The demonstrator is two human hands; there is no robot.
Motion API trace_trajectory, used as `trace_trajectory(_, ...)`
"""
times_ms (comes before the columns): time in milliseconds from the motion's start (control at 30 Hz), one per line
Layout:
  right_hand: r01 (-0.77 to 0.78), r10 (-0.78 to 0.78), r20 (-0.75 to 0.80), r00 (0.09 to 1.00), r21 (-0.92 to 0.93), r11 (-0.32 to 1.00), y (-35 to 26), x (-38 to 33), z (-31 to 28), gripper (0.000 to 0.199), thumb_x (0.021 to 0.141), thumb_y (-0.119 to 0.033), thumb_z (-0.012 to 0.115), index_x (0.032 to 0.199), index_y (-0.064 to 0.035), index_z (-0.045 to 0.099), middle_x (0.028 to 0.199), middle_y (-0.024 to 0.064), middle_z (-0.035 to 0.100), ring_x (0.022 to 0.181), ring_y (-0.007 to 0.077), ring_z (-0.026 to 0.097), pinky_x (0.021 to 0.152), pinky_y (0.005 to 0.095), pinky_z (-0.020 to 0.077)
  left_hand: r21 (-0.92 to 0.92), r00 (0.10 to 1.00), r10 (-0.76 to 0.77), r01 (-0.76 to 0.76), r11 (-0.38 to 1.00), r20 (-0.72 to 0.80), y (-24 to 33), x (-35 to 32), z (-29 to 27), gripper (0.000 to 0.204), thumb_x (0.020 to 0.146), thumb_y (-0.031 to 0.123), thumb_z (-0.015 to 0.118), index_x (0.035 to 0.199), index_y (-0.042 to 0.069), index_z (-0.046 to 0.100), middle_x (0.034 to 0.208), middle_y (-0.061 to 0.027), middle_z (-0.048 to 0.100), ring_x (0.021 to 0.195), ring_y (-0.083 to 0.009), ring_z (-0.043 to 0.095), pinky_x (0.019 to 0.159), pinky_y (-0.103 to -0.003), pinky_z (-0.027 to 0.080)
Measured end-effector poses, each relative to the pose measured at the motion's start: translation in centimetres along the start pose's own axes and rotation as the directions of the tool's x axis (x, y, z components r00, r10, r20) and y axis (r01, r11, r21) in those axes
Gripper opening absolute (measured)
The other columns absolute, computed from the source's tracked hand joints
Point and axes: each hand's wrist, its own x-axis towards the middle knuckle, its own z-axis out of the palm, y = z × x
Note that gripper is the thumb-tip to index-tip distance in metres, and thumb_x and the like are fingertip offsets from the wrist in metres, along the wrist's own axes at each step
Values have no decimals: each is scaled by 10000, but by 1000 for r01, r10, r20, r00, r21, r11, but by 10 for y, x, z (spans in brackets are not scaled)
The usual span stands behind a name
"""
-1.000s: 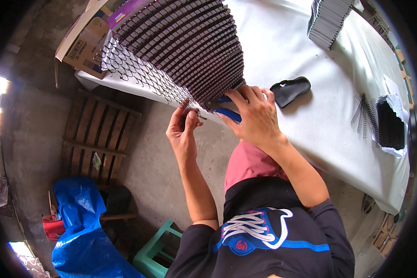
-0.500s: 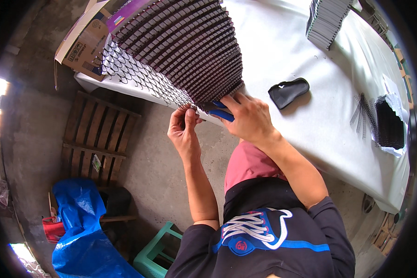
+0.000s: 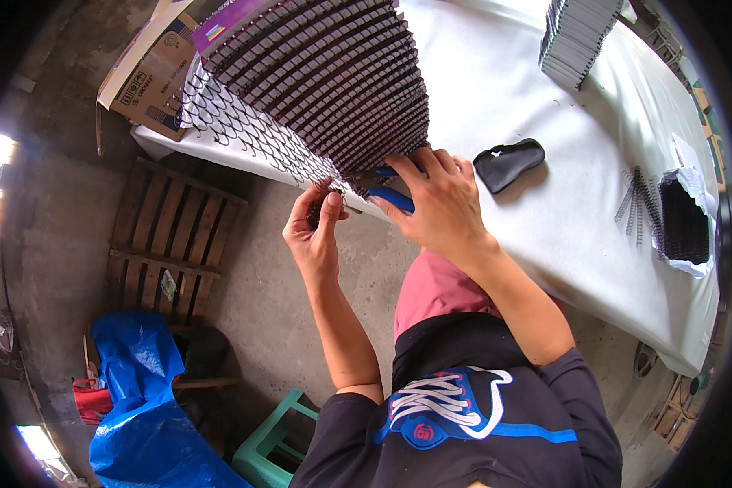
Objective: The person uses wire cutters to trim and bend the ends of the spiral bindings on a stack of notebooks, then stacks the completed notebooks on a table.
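Observation:
A tall stack of wire-bound pads point(image 3: 325, 89), its rows of dark binding wire facing me, stands at the table's near edge. My right hand point(image 3: 446, 199) is closed around blue-handled pliers point(image 3: 394, 198), whose jaws are at the stack's lower corner and mostly hidden. My left hand point(image 3: 315, 232) is closed, thumb against fingers, beside that corner. Between its fingertips is a bit of dark wire binding point(image 3: 317, 213), partly covered by the fingers. Loose wire loops point(image 3: 244, 126) stick out along the stack's left side.
On the white-covered table point(image 3: 537, 236) lie a black pouch point(image 3: 508, 164), another bound stack point(image 3: 577, 41), and wire strips point(image 3: 641, 199) beside an opened pack of dark wire point(image 3: 683, 213). A cardboard box point(image 3: 150, 81) is at far left. Below are a wooden pallet point(image 3: 175, 236), blue tarp point(image 3: 142, 382) and green stool point(image 3: 272, 435).
My left hand has shifted slightly left, away from the pliers. The right hand has turned a little, its fingers spreading further along the stack, with the pliers still in it.

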Motion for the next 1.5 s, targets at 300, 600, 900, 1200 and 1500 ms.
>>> trace_trajectory(300,37,-42,-58,997,-79,996,-2,-3,-5,457,715,-338,703,1097,-123,575,946,76,541,918,241,518,804,412,357,50,997,73,-72,996,-15,-5,-1,-3,250,849,128,653,1042,-28,623,841,-47,632,693,-92,574,625,-238,486)
trace_trajectory(600,-8,11,58,998,-43,999,-8,3,0,424,727,-333,701,1065,-116,566,914,85,561,902,262,564,793,425,406,-31,997,64,-64,998,31,-8,1,-5,246,856,120,643,1055,-23,619,874,-58,646,702,-99,587,632,-239,495)
trace_trajectory(900,-157,135,217,967,84,984,3,2,7,328,736,-282,701,1015,-146,597,897,79,615,825,283,613,726,406,464,-143,991,52,-70,987,-126,-10,1,13,244,818,93,682,1018,-34,625,817,-65,642,666,-91,584,596,-218,501)
trace_trajectory(1200,13,-14,-12,1000,-37,999,-3,6,-9,430,718,-330,705,1071,-121,579,959,90,572,966,230,535,878,430,348,-50,1000,14,-15,999,-24,9,4,7,278,813,85,684,1055,-37,622,830,-67,650,664,-89,578,582,-220,479)
trace_trajectory(1500,-30,26,48,999,85,996,-2,7,3,330,730,-282,699,1004,-131,592,831,101,605,752,318,613,658,435,488,-66,999,33,-35,997,-32,4,5,9,218,829,89,667,1002,-40,637,819,-63,651,661,-86,577,579,-224,478)
